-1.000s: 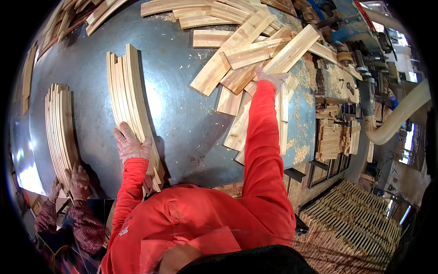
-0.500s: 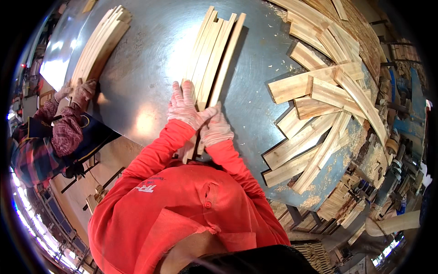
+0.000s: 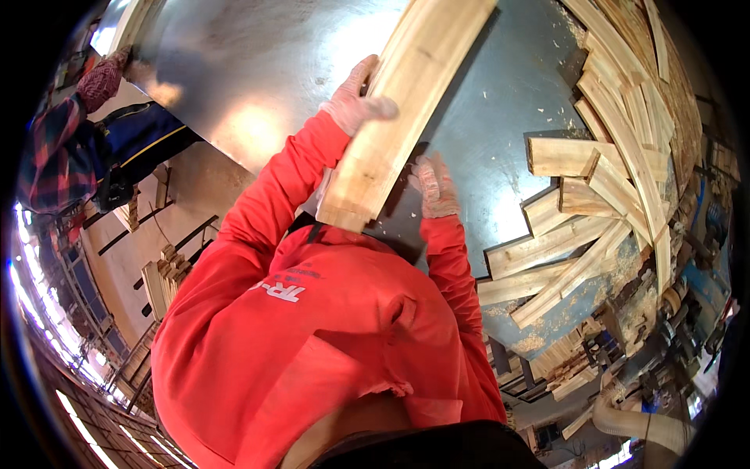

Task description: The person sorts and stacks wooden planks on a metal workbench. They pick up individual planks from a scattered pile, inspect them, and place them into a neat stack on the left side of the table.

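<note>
A stack of pale wooden boards (image 3: 410, 102) slants across the metal tabletop in front of me, its broad face showing and its near end close to my chest. My left hand (image 3: 358, 103), in a thin whitish glove, grips the stack's left edge, with the thumb over the top face. The boards underneath are mostly hidden. To the right of the stack, my right hand (image 3: 436, 186), gloved alike, is apart from the wood. Its fingers are raised, a little bent, and nothing shows in them.
Loose boards (image 3: 578, 242) lie in a crisscross heap on the right of the metal table (image 3: 500, 102), among wood shavings. At the far left, a co-worker's sleeved arm (image 3: 100, 82) reaches to another bundle of boards (image 3: 134, 27). A pale flexible duct (image 3: 641, 422) stands at lower right.
The stack has turned from narrow edges up to broad face up. My right hand has left it and moved right. The view has shifted, and the co-worker's bundle now sits nearer the upper left rim.
</note>
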Motion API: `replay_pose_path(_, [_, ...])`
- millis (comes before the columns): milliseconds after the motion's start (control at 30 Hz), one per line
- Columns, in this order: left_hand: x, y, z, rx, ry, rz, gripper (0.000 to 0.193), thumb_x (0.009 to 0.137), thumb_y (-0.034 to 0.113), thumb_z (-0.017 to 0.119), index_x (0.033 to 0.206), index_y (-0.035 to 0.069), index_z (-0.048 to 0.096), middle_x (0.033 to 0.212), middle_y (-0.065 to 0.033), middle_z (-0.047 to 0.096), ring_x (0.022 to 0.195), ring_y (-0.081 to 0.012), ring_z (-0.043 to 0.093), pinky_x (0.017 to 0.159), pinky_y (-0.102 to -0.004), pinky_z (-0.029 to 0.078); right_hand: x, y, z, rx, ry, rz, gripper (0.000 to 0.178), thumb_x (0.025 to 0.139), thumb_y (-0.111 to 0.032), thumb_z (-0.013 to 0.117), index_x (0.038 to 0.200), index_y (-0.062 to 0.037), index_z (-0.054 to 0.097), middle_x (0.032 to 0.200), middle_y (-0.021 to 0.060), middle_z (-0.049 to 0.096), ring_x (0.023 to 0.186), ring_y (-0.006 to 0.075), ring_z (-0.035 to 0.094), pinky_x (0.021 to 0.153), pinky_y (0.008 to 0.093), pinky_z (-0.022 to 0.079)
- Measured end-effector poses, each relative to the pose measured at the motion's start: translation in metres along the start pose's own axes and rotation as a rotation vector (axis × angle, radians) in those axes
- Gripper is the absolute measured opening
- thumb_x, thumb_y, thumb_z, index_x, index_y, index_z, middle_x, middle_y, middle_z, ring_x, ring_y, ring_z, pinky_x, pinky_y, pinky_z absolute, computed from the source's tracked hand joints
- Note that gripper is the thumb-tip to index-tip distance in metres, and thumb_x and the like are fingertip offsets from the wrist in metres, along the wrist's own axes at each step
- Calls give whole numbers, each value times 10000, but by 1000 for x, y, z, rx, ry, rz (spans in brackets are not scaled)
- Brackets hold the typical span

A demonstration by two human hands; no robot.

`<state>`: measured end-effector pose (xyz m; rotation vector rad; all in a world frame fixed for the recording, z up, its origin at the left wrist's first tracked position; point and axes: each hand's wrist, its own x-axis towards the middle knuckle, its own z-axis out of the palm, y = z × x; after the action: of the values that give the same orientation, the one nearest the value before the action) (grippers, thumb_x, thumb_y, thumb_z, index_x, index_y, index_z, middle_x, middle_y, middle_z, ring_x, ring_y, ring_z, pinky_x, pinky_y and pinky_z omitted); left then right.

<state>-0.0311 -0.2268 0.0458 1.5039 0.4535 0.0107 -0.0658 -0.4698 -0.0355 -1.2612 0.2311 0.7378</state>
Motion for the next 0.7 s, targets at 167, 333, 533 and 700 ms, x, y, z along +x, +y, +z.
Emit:
replay_pose_path(167, [-3,-14,-26,-1035,-79,-388,574,811,310,687,1266,-3,528,1050,-190,664,919,-285,666,827,-394,548,-9,-62,99,174,-225,-272,818,886,-310,647,1498,-42,175,1378,119,445,1218,209,461,1027,341,388])
replay_pose_path(333, [8,19,-65,859,120,-408,562,917,490,532,1034,-39,680,921,-215,702,912,-281,676,846,-348,505,29,-36,90,-573,-76,-167,1032,816,-464,698,1504,-9,80,1470,244,319,1318,341,386,1090,355,328])
replay_pose_path(533, [-3,45,-31,1294,252,-264,1002,732,576,651,1499,109,207,1442,-324,310,1241,-407,476,1009,-406,414,31,-72,150,-1055,-366,-341,887,755,-417,719,1404,19,301,1387,261,411,1290,385,411,1068,400,364])
replay_pose_path(700, [10,65,-74,1244,272,-157,1025,623,422,790,1430,23,300,1399,-258,393,1266,-379,443,1036,-428,398,52,-128,159,-1248,-733,-157,678,832,-342,639,1406,-95,378,1393,183,461,1301,351,416,1083,426,345])
